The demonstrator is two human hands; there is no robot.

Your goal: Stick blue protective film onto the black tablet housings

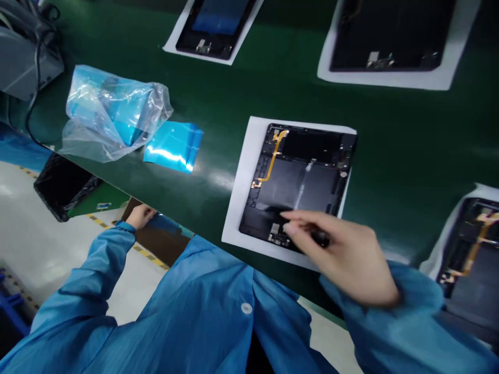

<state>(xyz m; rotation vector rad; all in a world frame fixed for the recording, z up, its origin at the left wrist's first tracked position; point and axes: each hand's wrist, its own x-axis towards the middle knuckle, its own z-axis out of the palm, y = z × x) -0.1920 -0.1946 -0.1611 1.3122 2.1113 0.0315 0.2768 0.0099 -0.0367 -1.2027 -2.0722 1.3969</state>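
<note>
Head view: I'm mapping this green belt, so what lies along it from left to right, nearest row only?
Crumpled plastic bag → blue film sheet → opened tablet on white paper, with the right hand at its near edge → another opened tablet.

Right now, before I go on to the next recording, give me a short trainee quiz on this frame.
1. True or false: the right hand rests on the open tablet that lies on a white sheet.
2. What lies right beside the crumpled plastic bag? A) a blue film piece B) a screwdriver C) a red box
3. Fill in: the left hand is at the near edge of the green ____.

Key
1. True; its fingers hold a small dark tool there.
2. A
3. belt
</note>
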